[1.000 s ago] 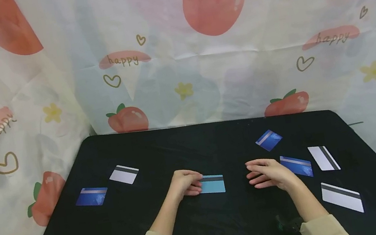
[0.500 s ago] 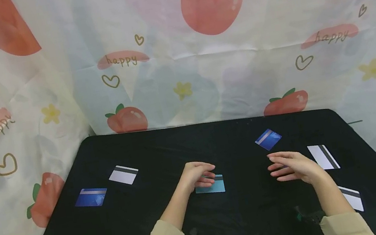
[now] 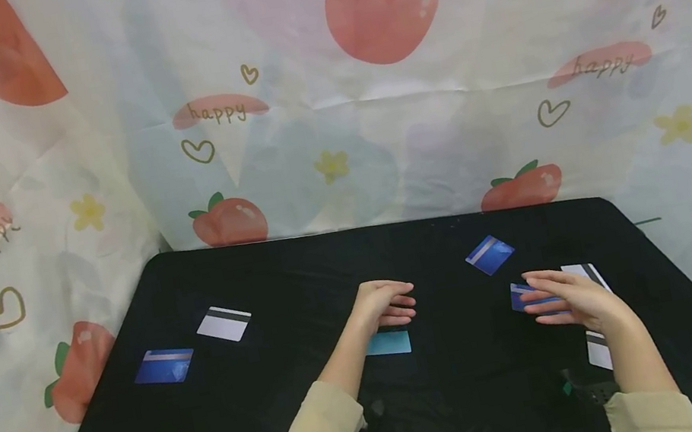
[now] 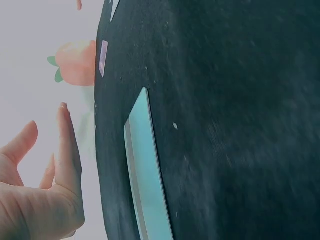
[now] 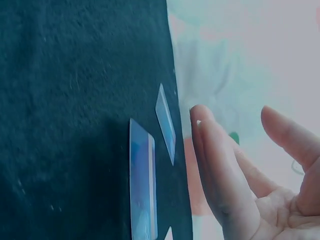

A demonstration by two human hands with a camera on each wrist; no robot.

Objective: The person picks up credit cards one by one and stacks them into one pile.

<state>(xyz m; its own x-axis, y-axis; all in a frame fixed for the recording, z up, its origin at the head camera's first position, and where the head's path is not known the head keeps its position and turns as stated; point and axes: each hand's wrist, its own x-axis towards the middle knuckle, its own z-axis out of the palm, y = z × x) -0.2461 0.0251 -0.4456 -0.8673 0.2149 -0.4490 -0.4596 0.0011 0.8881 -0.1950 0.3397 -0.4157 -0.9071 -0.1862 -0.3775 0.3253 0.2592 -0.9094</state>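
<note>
My left hand (image 3: 387,304) hovers empty over the far edge of a light blue card (image 3: 389,344) with a dark stripe. The left wrist view shows its loosely extended fingers (image 4: 67,150) raised off the table beside that card (image 4: 145,165). My right hand (image 3: 573,301), also holding nothing, is above a dark blue card (image 3: 519,297) and partly covers it. In the right wrist view the fingers (image 5: 220,170) are apart from this card (image 5: 141,185). Two white striped cards, one behind the right hand (image 3: 576,270) and one by the forearm (image 3: 597,351), are partly hidden.
Another blue card (image 3: 489,255) lies toward the back right. At the left are a white striped card (image 3: 224,324) and a blue card (image 3: 164,366). All rest on a black table (image 3: 300,270), with a fruit-printed curtain (image 3: 287,41) behind it.
The left hand has moved away from the light blue card's left edge, rightward and farther back. The right hand has shifted right, over the blue card and toward the white ones.
</note>
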